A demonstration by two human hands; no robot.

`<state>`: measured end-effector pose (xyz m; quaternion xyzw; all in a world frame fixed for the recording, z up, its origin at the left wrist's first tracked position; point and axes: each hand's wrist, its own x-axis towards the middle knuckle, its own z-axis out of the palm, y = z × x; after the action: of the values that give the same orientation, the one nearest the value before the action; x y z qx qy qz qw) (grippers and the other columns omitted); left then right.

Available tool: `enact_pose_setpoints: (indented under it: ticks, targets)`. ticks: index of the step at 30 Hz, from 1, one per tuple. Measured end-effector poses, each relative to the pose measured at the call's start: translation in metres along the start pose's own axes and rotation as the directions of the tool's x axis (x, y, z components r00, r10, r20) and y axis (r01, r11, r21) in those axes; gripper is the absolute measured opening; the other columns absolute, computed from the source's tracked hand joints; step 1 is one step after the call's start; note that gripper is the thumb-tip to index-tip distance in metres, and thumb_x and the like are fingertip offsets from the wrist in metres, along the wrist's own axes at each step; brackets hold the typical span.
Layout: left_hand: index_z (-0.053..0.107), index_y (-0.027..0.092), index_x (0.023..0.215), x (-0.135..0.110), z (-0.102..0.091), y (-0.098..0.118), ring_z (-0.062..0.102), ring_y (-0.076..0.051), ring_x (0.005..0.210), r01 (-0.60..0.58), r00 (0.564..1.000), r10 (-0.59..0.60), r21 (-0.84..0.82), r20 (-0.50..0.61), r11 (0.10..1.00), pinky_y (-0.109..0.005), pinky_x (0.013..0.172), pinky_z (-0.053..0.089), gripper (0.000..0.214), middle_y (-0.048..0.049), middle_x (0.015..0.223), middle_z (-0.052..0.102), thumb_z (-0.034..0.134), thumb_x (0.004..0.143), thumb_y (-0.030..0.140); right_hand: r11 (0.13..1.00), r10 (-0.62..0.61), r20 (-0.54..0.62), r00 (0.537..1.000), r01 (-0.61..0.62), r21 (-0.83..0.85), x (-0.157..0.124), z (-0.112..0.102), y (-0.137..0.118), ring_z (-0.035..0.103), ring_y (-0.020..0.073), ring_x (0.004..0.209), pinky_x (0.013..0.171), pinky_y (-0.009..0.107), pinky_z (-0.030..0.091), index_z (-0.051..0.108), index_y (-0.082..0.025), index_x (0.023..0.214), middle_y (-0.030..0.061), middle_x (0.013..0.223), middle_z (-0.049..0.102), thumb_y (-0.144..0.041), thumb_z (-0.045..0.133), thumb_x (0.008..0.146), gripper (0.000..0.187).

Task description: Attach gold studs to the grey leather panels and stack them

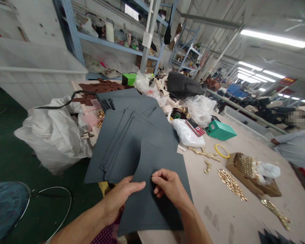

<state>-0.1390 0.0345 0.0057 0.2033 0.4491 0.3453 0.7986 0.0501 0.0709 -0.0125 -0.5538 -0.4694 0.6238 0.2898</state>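
A dark blue-grey leather-like panel (152,210) lies in front of me, its near end over the table's edge. My left hand (123,193) grips its left edge, thumb on top and fingers underneath. Over the panel's middle, my right hand (167,184) is closed in a pinch. A tiny piece shows at its fingertips, too small to name. Just beyond, a fanned stack of similar panels (132,135) with stitched edges covers the left side of the table.
Gold chain pieces (231,183) lie right on the table (208,203), by a cardboard box (246,183), a yellow tape ring (222,151) and a teal box (221,130). A red phone (195,127) rests on a plastic bag. White sack (53,132) stands left; a person (295,145) is at far right.
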Motion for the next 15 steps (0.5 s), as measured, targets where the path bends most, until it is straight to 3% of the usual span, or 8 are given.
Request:
enact_pose_setpoints:
  ticks: [5, 9, 11, 12, 15]
  targets:
    - [0.07, 0.014, 0.107, -0.004, 0.003, 0.004, 0.073, -0.024, 0.081, -0.027, 0.999, 0.024, 0.066, 0.039, 0.997, -0.032, 0.076, 0.056, 0.043, -0.0078, 0.088, 0.078, 0.076, 0.071, 0.037, 1.0, -0.006, -0.004, 1.0, 0.006, -0.01, 0.001, 0.001, 0.0, 0.055, 0.0102, 0.038, 0.036, 0.017, 0.043, 0.056, -0.018, 0.078, -0.007, 0.046, 0.055, -0.051, 0.073, 0.068, 0.039]
    - [0.071, 0.017, 0.113, -0.006, 0.004, 0.003, 0.073, -0.028, 0.092, -0.153, 0.988, 0.139, 0.328, 0.065, 0.932, -0.037, 0.084, 0.058, 0.043, -0.0072, 0.1, 0.077, 0.066, 0.078, 0.043, 0.999, 0.0, -0.052, 0.999, -0.002, -0.034, -0.006, 0.001, -0.003, 0.055, 0.0106, 0.037, 0.033, 0.017, 0.039, 0.055, -0.019, 0.075, -0.0061, 0.055, 0.058, -0.051, 0.076, 0.066, 0.04]
    - [0.07, 0.021, 0.118, -0.004, 0.002, -0.001, 0.068, -0.03, 0.107, -0.288, 0.957, 0.267, 0.532, 0.118, 0.797, -0.041, 0.095, 0.055, 0.043, -0.0061, 0.113, 0.074, 0.059, 0.083, 0.044, 0.989, -0.07, -0.163, 0.984, 0.048, -0.138, -0.013, -0.002, -0.003, 0.053, 0.0097, 0.037, 0.034, 0.017, 0.036, 0.056, -0.019, 0.073, -0.0059, 0.055, 0.057, -0.048, 0.076, 0.069, 0.035]
    - [0.068, 0.024, 0.122, -0.002, 0.001, -0.004, 0.064, -0.03, 0.116, -0.359, 0.928, 0.336, 0.636, 0.162, 0.683, -0.042, 0.102, 0.051, 0.043, -0.0044, 0.122, 0.071, 0.055, 0.086, 0.044, 0.972, -0.137, -0.223, 0.965, 0.088, -0.218, -0.018, -0.004, -0.002, 0.052, 0.0096, 0.039, 0.036, 0.018, 0.036, 0.058, -0.019, 0.072, -0.0058, 0.054, 0.056, -0.046, 0.075, 0.072, 0.032]
    - [0.059, 0.031, 0.133, 0.007, -0.001, -0.018, 0.053, -0.024, 0.131, -0.513, 0.808, 0.454, 0.828, 0.376, 0.227, -0.039, 0.114, 0.037, 0.047, 0.0021, 0.139, 0.059, 0.051, 0.087, 0.031, 0.873, -0.335, -0.275, 0.901, 0.187, -0.45, -0.037, -0.013, 0.005, 0.059, 0.0128, 0.057, 0.049, 0.02, 0.042, 0.063, -0.019, 0.073, -0.0034, 0.059, 0.06, -0.042, 0.069, 0.082, 0.026]
